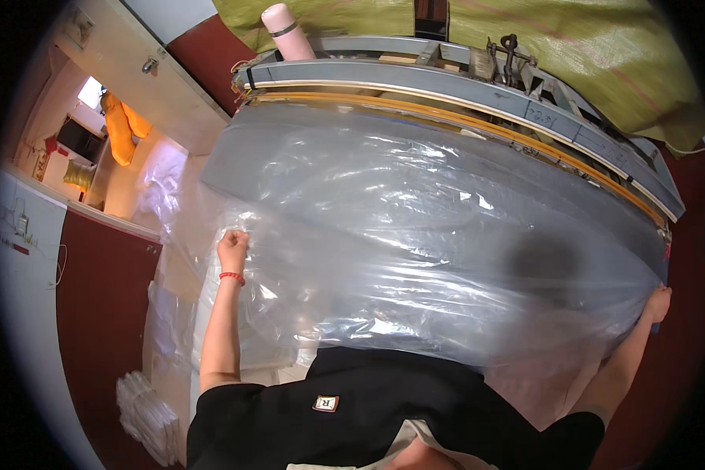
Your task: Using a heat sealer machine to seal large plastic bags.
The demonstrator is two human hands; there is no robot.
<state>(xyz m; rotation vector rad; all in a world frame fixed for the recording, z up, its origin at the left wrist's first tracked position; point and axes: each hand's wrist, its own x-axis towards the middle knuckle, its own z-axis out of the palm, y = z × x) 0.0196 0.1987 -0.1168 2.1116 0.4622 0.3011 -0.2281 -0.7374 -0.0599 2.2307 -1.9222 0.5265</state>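
Note:
A wide sheet of clear plastic film (384, 211) spreads from the machine's bar down toward my body, wrinkled and shiny. My left hand (233, 249), with a red bead bracelet at the wrist, is closed on the film near its left side. Far out to the right, my right hand (659, 304) grips the film's right edge, its fingers closed. Between the hands the film is held stretched, with creases running toward the right hand.
Behind the film runs a long grey metal machine beam (446, 86) with orange strips (415, 106). A pink bottle (287, 33) stands on it. Folded film (149, 419) lies at lower left. An open door (145, 70) leads to another room. Yellow-green woven sheeting (556, 55) hangs behind.

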